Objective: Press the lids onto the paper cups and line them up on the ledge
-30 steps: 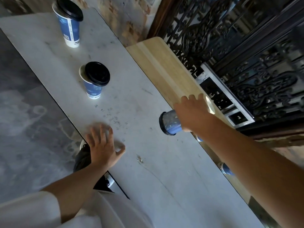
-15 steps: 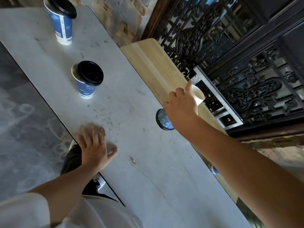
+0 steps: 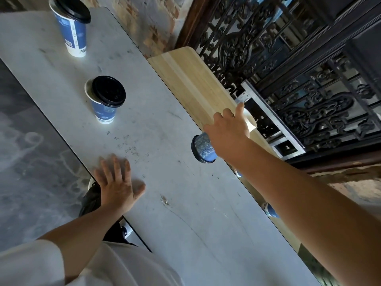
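My right hand point(image 3: 228, 133) grips a blue paper cup point(image 3: 204, 148) with a black lid on it. The cup is tilted, its lid end over the marble table point(image 3: 185, 223) and its white base over the wooden ledge point(image 3: 191, 79). My left hand point(image 3: 117, 180) lies flat on the table near its front edge, fingers straight. Two more blue cups stand on the table: a short one point(image 3: 104, 112) in the middle and a tall one point(image 3: 73, 36) at the far left, each with a black lid sitting askew on its rim.
Parts of two blue cups point(image 3: 271, 210) show on the ledge below my right forearm. A dark ornate iron grille point(image 3: 288, 58) and a white frame point(image 3: 274, 129) rise right behind the ledge. A stone floor point(image 3: 31, 141) lies left of the table.
My right hand has carried the lidded cup a little farther over the ledge and tipped it more. My left hand stays flat on the table.
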The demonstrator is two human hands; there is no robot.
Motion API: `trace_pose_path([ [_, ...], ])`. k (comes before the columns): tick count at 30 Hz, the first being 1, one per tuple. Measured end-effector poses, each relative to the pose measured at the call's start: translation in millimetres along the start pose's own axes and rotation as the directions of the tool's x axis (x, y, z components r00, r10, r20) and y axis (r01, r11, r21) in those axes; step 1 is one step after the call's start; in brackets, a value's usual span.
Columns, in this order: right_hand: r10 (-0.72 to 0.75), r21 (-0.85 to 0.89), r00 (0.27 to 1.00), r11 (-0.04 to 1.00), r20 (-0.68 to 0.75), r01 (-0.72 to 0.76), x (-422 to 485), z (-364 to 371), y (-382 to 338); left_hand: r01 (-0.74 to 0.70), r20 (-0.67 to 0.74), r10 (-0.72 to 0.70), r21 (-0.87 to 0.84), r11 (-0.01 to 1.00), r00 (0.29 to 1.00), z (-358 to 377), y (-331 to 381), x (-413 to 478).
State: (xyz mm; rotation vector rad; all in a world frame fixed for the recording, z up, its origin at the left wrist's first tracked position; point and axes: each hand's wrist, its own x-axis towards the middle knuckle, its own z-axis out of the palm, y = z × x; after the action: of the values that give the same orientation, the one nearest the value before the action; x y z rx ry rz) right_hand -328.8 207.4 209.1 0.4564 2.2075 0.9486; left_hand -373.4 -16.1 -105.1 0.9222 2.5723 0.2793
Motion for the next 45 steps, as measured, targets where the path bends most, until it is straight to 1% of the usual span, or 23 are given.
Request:
trace_pose_path([
  [7,-0.018,0.050,0.999,0.999,0.029,0.017,-3.5,5.9,-2.2,-0.017,-0.030,0.016,-0.026,1.000,0.999,4.6,-1.8,2.8],
  [13,-0.023,0.076,0.999,0.997,0.036,0.020,-5.4,4.6,-3.0,-0.027,-0.043,0.026,-0.011,1.000,0.999,6.6,-3.0,2.0],
  [18,-0.021,0.086,0.999,0.996,0.044,0.017,-4.6,4.4,-2.5,-0.016,-0.037,0.016,0.013,1.000,0.999,8.3,-4.4,1.7],
  [23,-0.016,0.092,0.998,0.996,0.055,0.011,-4.6,3.6,-2.9,0.027,0.007,-0.027,0.068,0.997,1.000,10.2,-3.7,3.0],
  [30,-0.019,0.068,0.998,0.998,0.056,0.015,-6.2,0.9,0.1,0.019,0.006,-0.020,0.062,0.998,1.000,7.6,-2.4,2.0],
  [35,-0.016,0.074,0.998,0.997,0.056,0.011,-4.8,0.9,3.0,0.029,0.020,-0.030,0.087,0.996,0.999,5.2,-2.3,2.1],
  [42,-0.023,0.084,0.998,0.996,0.065,0.018,-2.0,3.5,1.2,-0.001,0.026,0.000,0.044,0.999,1.000,-0.6,-1.1,-0.5],
  [45,-0.028,0.092,0.997,0.995,0.069,0.022,-0.8,5.3,-0.9,0.004,0.037,-0.006,0.060,0.998,0.999,-2.1,-1.1,-1.0],
])
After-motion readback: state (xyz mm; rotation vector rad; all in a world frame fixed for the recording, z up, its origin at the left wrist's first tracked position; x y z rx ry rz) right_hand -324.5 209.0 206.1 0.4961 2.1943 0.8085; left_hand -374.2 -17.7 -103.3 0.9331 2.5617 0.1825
